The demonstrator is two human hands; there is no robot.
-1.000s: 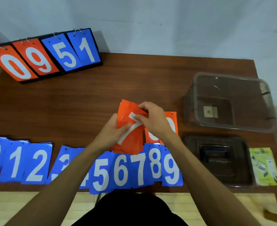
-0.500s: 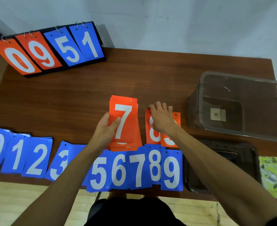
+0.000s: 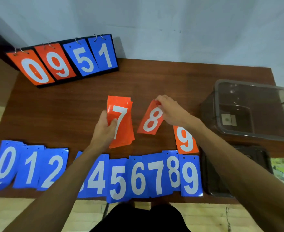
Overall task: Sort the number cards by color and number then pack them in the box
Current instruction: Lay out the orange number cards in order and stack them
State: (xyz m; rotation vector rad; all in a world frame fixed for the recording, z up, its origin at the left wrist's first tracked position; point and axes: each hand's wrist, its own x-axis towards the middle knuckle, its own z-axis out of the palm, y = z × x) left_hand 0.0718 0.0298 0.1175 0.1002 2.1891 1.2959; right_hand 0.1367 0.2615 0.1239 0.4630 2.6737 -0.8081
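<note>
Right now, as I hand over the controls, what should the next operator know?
Left hand grips the orange stack, 7 on top.
Right hand pinches the top edge of the tilted orange 8 card.
Orange 9 card lies flat to its right.
Done: blue cards in a row, 0 to 9, along the near edge of the table.
To do: lay out the rest of the orange stack, then pack all cards in the clear box, which holds no cards; its lid lies beside it, nearer.

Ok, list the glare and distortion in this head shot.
Head view: a pale sheen streaks the glossy orange 7 card stack in the left hand; highlights fleck the clear plastic box; the brown wooden table edges bend slightly from the wide lens; the orange 8 card reads clearly.
</note>
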